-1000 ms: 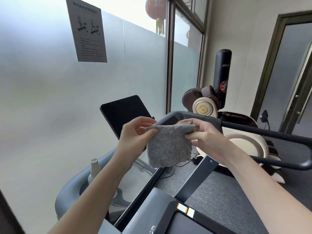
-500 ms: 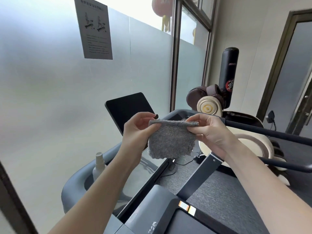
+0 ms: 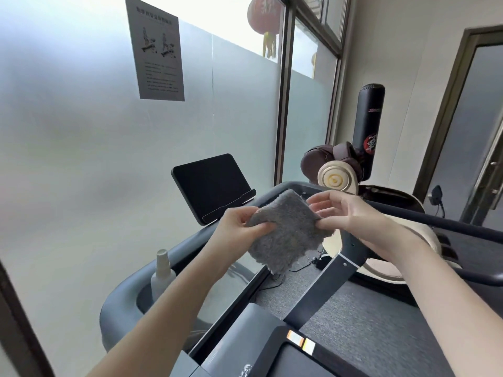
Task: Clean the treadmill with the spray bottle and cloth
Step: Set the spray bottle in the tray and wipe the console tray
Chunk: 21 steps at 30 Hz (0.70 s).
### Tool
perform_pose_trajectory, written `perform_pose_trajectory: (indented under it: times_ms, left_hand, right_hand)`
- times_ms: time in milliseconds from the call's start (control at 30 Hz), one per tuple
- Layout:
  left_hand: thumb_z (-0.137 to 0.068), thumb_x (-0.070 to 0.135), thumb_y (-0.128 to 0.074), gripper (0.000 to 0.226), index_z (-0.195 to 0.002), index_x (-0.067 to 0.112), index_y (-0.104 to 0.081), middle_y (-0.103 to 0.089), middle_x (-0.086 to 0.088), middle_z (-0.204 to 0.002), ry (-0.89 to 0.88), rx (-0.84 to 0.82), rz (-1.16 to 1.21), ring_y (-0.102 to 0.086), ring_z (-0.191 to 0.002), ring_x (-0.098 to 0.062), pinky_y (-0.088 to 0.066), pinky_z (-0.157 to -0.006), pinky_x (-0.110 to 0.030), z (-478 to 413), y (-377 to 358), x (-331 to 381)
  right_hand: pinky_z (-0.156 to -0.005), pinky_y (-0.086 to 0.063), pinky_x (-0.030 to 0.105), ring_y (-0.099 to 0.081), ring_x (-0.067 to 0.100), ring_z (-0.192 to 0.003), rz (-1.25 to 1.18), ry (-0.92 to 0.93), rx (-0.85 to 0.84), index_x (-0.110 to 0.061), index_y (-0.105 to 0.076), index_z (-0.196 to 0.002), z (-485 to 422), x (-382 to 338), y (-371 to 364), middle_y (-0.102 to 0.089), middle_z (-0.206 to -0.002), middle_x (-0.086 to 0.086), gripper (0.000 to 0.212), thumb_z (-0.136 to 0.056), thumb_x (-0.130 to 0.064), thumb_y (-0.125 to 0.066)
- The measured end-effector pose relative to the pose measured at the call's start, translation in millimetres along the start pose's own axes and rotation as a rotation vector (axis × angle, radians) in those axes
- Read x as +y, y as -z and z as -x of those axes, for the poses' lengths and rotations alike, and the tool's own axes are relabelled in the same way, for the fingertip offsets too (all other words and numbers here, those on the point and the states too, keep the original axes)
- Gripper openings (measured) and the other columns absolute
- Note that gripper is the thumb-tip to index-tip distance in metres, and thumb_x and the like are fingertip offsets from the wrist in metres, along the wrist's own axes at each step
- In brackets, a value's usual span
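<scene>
A grey fluffy cloth [image 3: 288, 229] is held in the air above the treadmill's console. My left hand [image 3: 239, 229] pinches its left edge and my right hand [image 3: 351, 213] pinches its right edge, fingers partly spread. The cloth lies tilted, its far corner raised and its lower corner hanging. A small white spray bottle [image 3: 162, 273] stands upright in the cup holder of the treadmill's grey left handrail [image 3: 122, 303]. The black screen [image 3: 209, 186] sits at the head of the treadmill [image 3: 261, 325], dark.
Frosted glass with a paper notice [image 3: 158, 50] runs along the left. A massage chair [image 3: 337, 175] and a black punching bag [image 3: 367, 129] stand beyond the right handrail [image 3: 446, 224]. A door [image 3: 476, 131] is at the far right.
The cloth hung flat between both hands before; now it is turned and tilted, with its far corner lifted. Both hands have dropped slightly in view as the camera shifted.
</scene>
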State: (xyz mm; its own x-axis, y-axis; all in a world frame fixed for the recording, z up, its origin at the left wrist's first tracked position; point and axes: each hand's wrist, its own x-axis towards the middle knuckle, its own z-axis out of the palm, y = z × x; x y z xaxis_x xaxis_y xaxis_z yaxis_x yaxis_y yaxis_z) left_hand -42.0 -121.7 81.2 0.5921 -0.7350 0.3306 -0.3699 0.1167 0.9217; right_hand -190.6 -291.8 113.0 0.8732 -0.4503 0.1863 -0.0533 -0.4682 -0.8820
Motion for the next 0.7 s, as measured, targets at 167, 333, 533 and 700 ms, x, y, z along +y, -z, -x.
perform_pose_trajectory:
  times_ms: [167, 333, 533, 700]
  left_hand:
    - [-0.074, 0.023, -0.078, 0.010, -0.068, 0.020, -0.072, -0.067, -0.009, -0.069, 0.004, -0.178, -0.444, -0.060, -0.063, -0.013, -0.050, -0.062, -0.031, -15.9, 0.2, 21.0]
    - [-0.074, 0.018, -0.081, 0.010, -0.079, 0.010, -0.075, -0.070, -0.006, -0.075, 0.023, 0.026, -0.080, -0.066, -0.072, -0.014, -0.052, -0.066, -0.029, -3.9, -0.5, 14.5]
    - [-0.086, 0.020, -0.069, 0.015, -0.089, 0.008, -0.076, -0.073, -0.007, -0.081, 0.041, 0.172, 0.257, -0.067, -0.077, -0.016, -0.052, -0.073, -0.035, 11.5, -3.0, 0.6]
    - [-0.093, 0.019, -0.062, 0.019, -0.085, 0.007, -0.074, -0.065, -0.008, -0.075, -0.039, 0.287, 0.257, -0.058, -0.073, -0.018, -0.045, -0.068, -0.037, 14.1, -4.8, -2.6]
  right_hand:
    - [-0.095, -0.043, 0.026, -0.060, 0.004, -0.105, 0.094, 0.066, -0.061, -0.030, -0.067, -0.108, 0.7, 7.2, -20.9, -0.069, -0.108, -0.009, 0.020, -0.088, -0.033, -0.065]
    - [-0.075, -0.049, 0.028, -0.060, 0.011, -0.076, -0.240, 0.120, 0.208, -0.009, -0.069, -0.086, -2.5, 19.2, -42.5, -0.067, -0.074, -0.003, 0.019, -0.085, -0.028, -0.064]
    - [-0.065, -0.041, 0.024, -0.054, 0.004, -0.065, -0.292, 0.163, 0.268, -0.009, -0.066, -0.083, -9.1, 14.9, -46.7, -0.062, -0.065, -0.009, 0.032, -0.075, -0.040, -0.063]
    - [-0.063, -0.040, 0.019, -0.052, 0.005, -0.067, -0.298, 0.218, 0.306, -0.009, -0.067, -0.081, -16.5, 11.9, -48.3, -0.060, -0.068, -0.004, 0.031, -0.078, -0.039, -0.062]
